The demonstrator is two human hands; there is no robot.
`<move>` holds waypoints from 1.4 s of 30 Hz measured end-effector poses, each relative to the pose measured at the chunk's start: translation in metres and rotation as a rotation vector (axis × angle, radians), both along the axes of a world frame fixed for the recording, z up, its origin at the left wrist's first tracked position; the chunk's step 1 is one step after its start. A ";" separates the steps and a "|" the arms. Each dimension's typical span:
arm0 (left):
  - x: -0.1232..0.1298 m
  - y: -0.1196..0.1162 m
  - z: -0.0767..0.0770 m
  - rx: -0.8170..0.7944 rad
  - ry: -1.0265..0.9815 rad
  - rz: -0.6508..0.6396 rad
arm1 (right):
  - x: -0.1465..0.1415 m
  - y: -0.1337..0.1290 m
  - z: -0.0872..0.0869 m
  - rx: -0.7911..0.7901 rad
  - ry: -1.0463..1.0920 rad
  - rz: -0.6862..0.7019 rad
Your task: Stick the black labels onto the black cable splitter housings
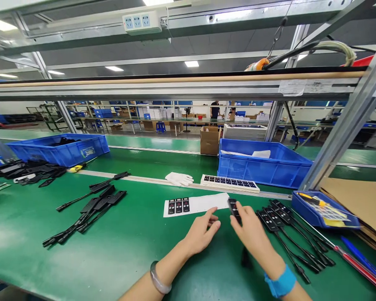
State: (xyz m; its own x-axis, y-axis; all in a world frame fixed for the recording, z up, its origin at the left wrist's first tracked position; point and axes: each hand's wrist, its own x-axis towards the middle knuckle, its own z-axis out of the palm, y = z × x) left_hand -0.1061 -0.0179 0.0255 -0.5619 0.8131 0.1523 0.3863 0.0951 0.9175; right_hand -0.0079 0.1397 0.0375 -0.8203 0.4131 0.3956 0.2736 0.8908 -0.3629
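Black device (234, 209): in the right hand, just above the green table (128, 263), its upper end beside the right end of the label sheet (a dark piece shows below the wrist; I cannot tell whether it is the device's cord).
Right hand (250, 228): thumb and fingers closed on the device; a blue band (280, 282) circles the wrist.
Left hand (202, 232): holding nothing, thumb and forefinger apart, just below the sheet; a bracelet (159, 279) sits on the wrist.
Label sheet (207, 204): flat on the table, three black labels (179, 205) at its left end, the rest white.
Right-hand group: more black devices with cords (277, 215), lying side by side beside the right hand.
Left-hand group: corded black pieces (102, 201) in a loose, overlapping heap, well apart from the left hand.
Behind the sheet: a white glove (179, 179) and a strip of black labels (230, 183).
Far right: a small blue tray (303, 212) with a yellow-handled tool, then a red screwdriver (352, 259) and a blue pen (365, 259).
Back: two big blue bins (263, 169) (one each side) and a cardboard box (209, 142).
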 end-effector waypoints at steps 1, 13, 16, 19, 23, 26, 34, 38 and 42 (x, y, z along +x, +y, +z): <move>-0.002 -0.002 0.000 -0.063 0.206 0.016 | 0.003 0.009 0.007 0.071 -0.060 -0.102; -0.007 0.002 -0.015 -0.342 0.568 0.057 | -0.021 0.032 -0.006 0.118 -0.200 0.006; -0.005 0.002 -0.011 -0.316 0.579 0.089 | -0.068 0.001 -0.002 -0.089 -0.135 0.298; -0.004 0.001 -0.008 -0.340 0.577 0.067 | -0.116 -0.027 0.000 -0.105 -0.139 0.345; -0.006 0.002 -0.013 -0.323 0.574 0.013 | -0.161 -0.051 -0.005 -0.117 -0.184 0.344; -0.009 0.004 -0.020 -0.299 0.556 -0.004 | -0.169 -0.057 -0.009 -0.104 -0.197 0.371; -0.009 0.008 -0.026 -0.290 0.623 -0.018 | -0.164 -0.046 -0.020 -0.081 -0.150 0.368; -0.010 0.007 -0.024 -0.322 0.597 -0.034 | -0.168 -0.048 -0.021 -0.124 -0.064 0.400; -0.009 0.004 -0.019 -0.326 0.605 -0.035 | -0.153 -0.054 -0.005 -0.177 0.096 0.456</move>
